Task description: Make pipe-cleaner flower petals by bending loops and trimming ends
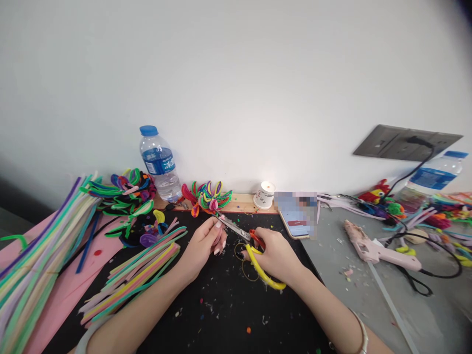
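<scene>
My right hand (275, 253) is closed around a pair of scissors (236, 229) with red and yellow handles, the blades pointing up and left. The blade tips are at the fingertips of my left hand (204, 243). My left hand is closed in a pinch on a small pink fuzzy piece (222, 218), which looks like pipe cleaner; the fingers hide most of it. Just behind my hands sits a multicoloured pipe cleaner bundle (208, 196). A thin wire loop (243, 250) shows beside my right hand.
Pipe cleaners (140, 275) lie left on the black mat (221, 314), with a larger bundle (40, 265) beyond. A water bottle (160, 167), a paper cup (264, 195) and a phone (295, 221) stand or lie along the back. A corded glue gun (379, 250) lies right.
</scene>
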A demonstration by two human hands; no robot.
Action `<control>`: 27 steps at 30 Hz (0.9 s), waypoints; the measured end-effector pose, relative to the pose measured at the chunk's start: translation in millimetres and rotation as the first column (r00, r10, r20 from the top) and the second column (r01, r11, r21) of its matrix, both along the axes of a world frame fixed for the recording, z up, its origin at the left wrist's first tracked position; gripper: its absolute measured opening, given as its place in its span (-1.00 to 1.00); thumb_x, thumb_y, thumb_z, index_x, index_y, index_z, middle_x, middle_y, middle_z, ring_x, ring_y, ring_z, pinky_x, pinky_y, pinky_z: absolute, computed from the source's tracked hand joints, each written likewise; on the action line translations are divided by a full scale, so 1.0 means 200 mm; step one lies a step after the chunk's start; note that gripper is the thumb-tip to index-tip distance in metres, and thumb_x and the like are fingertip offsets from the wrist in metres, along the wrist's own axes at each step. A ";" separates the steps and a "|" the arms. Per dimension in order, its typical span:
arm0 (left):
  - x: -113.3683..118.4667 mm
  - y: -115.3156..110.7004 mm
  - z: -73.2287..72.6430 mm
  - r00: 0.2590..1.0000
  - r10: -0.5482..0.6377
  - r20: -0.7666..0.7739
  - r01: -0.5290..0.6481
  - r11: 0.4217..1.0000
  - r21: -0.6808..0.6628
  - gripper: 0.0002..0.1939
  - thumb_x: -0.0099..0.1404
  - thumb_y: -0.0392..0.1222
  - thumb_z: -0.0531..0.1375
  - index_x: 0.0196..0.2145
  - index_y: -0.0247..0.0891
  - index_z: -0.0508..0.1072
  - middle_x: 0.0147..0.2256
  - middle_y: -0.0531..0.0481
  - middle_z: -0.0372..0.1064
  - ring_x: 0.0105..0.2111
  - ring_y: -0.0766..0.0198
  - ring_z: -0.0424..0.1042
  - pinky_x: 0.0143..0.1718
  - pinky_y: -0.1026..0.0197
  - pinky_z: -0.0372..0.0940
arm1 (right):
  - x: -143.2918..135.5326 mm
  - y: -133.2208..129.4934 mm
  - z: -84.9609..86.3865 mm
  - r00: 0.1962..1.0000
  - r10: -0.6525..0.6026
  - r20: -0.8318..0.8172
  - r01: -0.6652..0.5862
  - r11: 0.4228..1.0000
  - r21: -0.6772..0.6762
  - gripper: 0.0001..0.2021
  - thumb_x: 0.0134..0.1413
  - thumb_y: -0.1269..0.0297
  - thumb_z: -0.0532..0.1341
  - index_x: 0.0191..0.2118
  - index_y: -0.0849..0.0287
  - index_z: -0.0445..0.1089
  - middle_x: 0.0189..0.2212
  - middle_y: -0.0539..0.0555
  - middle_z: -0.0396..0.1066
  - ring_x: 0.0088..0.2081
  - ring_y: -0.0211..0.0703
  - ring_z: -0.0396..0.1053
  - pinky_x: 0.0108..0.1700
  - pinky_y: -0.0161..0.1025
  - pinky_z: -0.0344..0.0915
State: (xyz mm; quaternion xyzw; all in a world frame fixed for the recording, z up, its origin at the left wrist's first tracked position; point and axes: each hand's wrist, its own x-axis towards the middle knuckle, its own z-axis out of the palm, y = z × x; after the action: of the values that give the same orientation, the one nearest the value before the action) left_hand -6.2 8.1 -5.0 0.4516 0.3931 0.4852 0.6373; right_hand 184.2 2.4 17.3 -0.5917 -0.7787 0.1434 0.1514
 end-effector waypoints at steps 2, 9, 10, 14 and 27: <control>0.00 0.00 0.00 1.000 -0.001 -0.005 0.001 1.000 0.010 -0.73 0.30 -0.05 0.03 -0.47 -0.26 0.17 -0.62 0.18 0.19 -0.69 0.51 0.04 -0.60 0.37 0.00 | 0.00 0.00 0.00 1.000 0.012 -0.008 -0.012 1.000 -0.003 -0.61 -0.21 0.04 0.28 -0.58 0.15 0.06 -0.60 -0.10 0.18 -0.56 -0.34 0.03 -0.53 -0.36 -0.13; -0.01 0.00 0.00 0.999 -0.008 0.038 0.008 1.000 -0.009 -0.76 0.29 -0.07 0.07 -0.46 -0.27 0.22 -0.61 0.16 0.20 -0.68 0.50 0.03 -0.59 0.38 0.02 | 0.01 0.00 0.01 0.997 0.058 -0.056 -0.059 0.998 -0.007 -0.60 -0.19 0.07 0.28 -0.60 0.16 0.03 -0.63 -0.11 0.13 -0.58 -0.35 0.00 -0.54 -0.37 -0.14; -0.01 0.00 0.00 0.998 -0.011 0.060 0.012 1.000 -0.017 -0.76 0.28 -0.08 0.08 -0.47 -0.27 0.23 -0.62 0.16 0.19 -0.67 0.50 0.03 -0.59 0.38 0.03 | 0.01 0.00 0.01 0.996 0.063 -0.065 -0.063 0.998 -0.011 -0.60 -0.19 0.08 0.28 -0.60 0.16 0.03 -0.64 -0.12 0.12 -0.58 -0.36 -0.01 -0.54 -0.37 -0.13; -0.03 0.01 0.01 0.980 -0.048 0.191 0.062 0.996 -0.068 -0.79 0.24 -0.13 0.14 -0.47 -0.29 0.28 -0.67 0.17 0.13 -0.67 0.50 0.01 -0.57 0.39 0.07 | 0.03 0.02 0.03 0.988 0.096 -0.121 -0.103 0.993 -0.053 -0.61 -0.19 0.10 0.28 -0.61 0.17 0.03 -0.66 -0.14 0.08 -0.59 -0.38 -0.04 -0.55 -0.38 -0.13; -0.07 0.00 0.04 0.884 -0.223 0.411 0.305 0.941 -0.146 -0.80 0.13 -0.19 0.24 -0.53 -0.28 0.29 -0.74 0.22 -0.05 -0.71 0.48 -0.11 -0.63 0.39 0.01 | 0.07 0.04 0.07 0.955 0.235 -0.180 -0.254 0.962 -0.095 -0.67 -0.19 0.22 0.26 -0.58 0.17 0.04 -0.60 -0.16 0.00 -0.54 -0.37 -0.06 -0.52 -0.40 -0.10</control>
State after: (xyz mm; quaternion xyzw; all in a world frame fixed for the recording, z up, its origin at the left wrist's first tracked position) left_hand -21.0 7.8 2.9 0.3274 0.2415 0.4297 0.8061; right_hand 198.4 10.3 31.0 -0.4845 -0.8207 0.2555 0.1622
